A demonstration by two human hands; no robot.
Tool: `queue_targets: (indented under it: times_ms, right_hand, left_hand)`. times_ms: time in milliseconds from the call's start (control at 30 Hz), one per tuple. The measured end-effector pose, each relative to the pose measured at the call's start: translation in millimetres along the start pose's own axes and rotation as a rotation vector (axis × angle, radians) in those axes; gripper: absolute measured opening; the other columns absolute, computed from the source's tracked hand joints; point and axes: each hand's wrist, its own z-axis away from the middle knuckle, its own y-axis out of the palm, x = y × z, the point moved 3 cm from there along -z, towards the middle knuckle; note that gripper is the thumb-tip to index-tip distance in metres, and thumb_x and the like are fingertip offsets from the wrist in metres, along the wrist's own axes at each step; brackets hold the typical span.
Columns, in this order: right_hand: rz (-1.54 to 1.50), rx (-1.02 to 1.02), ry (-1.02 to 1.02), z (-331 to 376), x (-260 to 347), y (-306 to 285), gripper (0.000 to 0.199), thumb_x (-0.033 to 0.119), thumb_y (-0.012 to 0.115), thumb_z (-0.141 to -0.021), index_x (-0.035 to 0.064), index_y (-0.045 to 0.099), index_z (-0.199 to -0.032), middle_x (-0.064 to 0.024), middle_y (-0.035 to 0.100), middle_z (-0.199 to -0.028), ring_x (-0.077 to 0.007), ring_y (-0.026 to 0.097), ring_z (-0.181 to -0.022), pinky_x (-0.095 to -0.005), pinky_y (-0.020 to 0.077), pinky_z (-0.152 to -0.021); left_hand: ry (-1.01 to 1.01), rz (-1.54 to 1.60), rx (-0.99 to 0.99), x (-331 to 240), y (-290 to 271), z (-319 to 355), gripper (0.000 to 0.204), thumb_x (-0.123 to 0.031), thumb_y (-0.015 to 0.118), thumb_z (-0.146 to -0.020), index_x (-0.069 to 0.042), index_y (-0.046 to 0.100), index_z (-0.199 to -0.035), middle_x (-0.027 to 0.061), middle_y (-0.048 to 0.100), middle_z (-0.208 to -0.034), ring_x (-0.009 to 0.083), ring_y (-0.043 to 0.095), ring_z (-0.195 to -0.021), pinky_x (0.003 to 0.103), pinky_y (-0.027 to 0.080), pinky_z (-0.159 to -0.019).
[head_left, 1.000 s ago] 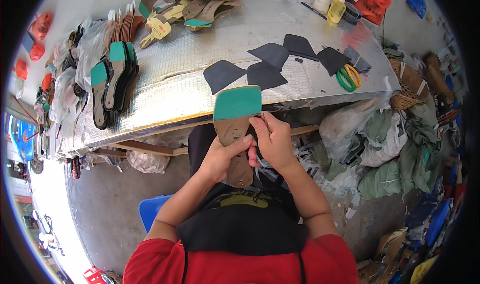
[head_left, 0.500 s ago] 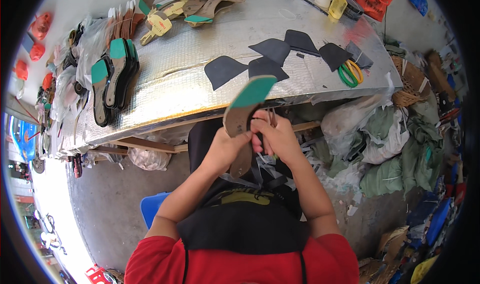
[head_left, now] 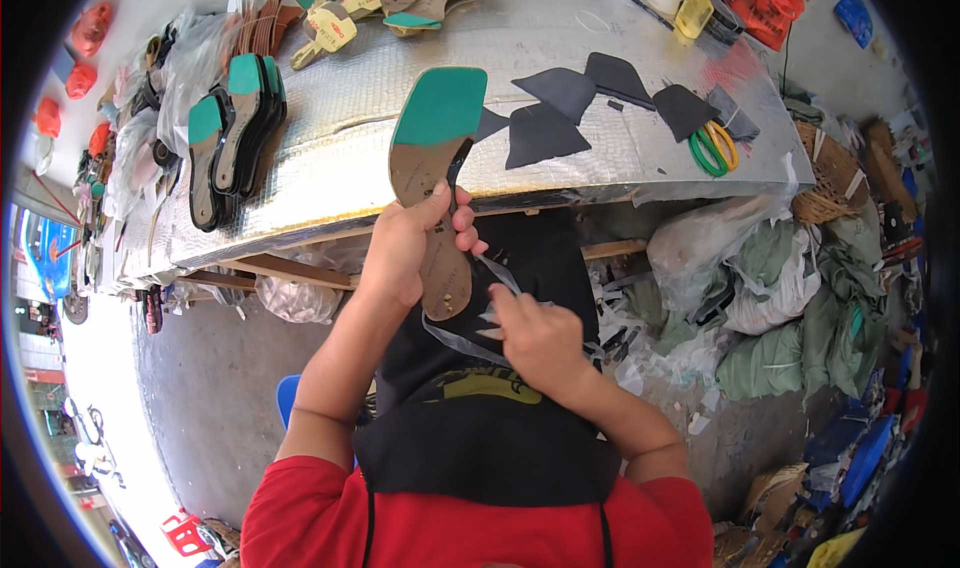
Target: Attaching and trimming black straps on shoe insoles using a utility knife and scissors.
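Observation:
An insole board, brown with a green toe end and a dark strip along its right edge, stands upright over my lap. My left hand is closed around its narrow middle, thumb on the face and fingers behind. Lower and to the right, my right hand is closed, with a small pale pointed tip sticking out on its left; the rest of that thing is hidden in the fingers. A clear plastic strip loops below the insole board across my black apron.
Dark cut pieces and green and yellow-handled scissors lie on the silver-covered table. Stacked insole boards stand at left, more boards at the back. Bags fill the space at right.
The insole board has turned more upright, showing its face, and shifted left with my left hand. My right hand has left its edge and moved down toward my lap.

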Motion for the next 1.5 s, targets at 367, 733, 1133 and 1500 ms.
queue_targets:
  times_ms: [367, 733, 1133, 1500]
  right_hand:
    - [-0.436, -0.049, -0.027, -24.3, 43.1, 19.3, 0.018, 0.017, 0.06, -0.089, -0.001, 0.06, -0.09, -0.0074, 0.056, -0.06, -0.0168, 0.059, -0.048, -0.0279, 0.046, -0.044]
    - [-1.475, -0.159, 0.636, -66.5, -37.3, -17.1, 0.022, 0.02, 0.046, -0.102, 0.0038, 0.059, -0.096, 0.0038, 0.052, -0.07, -0.0003, 0.038, -0.052, -0.0172, 0.0286, -0.045]
    - [-0.101, -0.045, -0.121, -66.5, -53.4, -45.3, 0.029, 0.004, 0.064, -0.075, 0.0065, 0.063, -0.104, -0.0065, 0.061, -0.074, -0.024, 0.059, -0.057, -0.0338, 0.0436, -0.051]
    - [-0.231, -0.264, 0.237, -45.6, 0.4, 22.6, 0.024, 0.008, 0.061, -0.087, -0.0048, 0.06, -0.107, -0.0169, 0.065, -0.076, -0.0318, 0.065, -0.059, -0.0369, 0.05, -0.05]
  left_hand:
    - [0.07, 0.035, 0.022, -27.2, 2.2, -1.7, 0.027, -0.025, 0.045, -0.101, 0.002, 0.051, -0.101, 0.0061, 0.052, -0.075, 0.0169, 0.05, -0.063, 0.035, 0.048, -0.063]
    - [-0.064, -0.647, 0.231, -8.5, 12.0, 35.5, 0.032, -0.033, 0.057, -0.097, -0.001, 0.061, -0.1, 0.0075, 0.064, -0.09, 0.0137, 0.061, -0.083, 0.03, 0.05, -0.076]
    - [0.39, -1.02, 0.261, 2.2, -24.5, 17.8, 0.034, -0.029, 0.062, -0.093, 0.005, 0.063, -0.098, 0.0127, 0.061, -0.075, 0.0174, 0.053, -0.068, 0.032, 0.046, -0.067]
    - [0.28, -0.682, -0.056, 36.4, -24.1, -0.8, 0.034, -0.031, 0.056, -0.098, 0.002, 0.064, -0.094, -0.0012, 0.055, -0.071, 0.0058, 0.045, -0.067, 0.026, 0.041, -0.058]
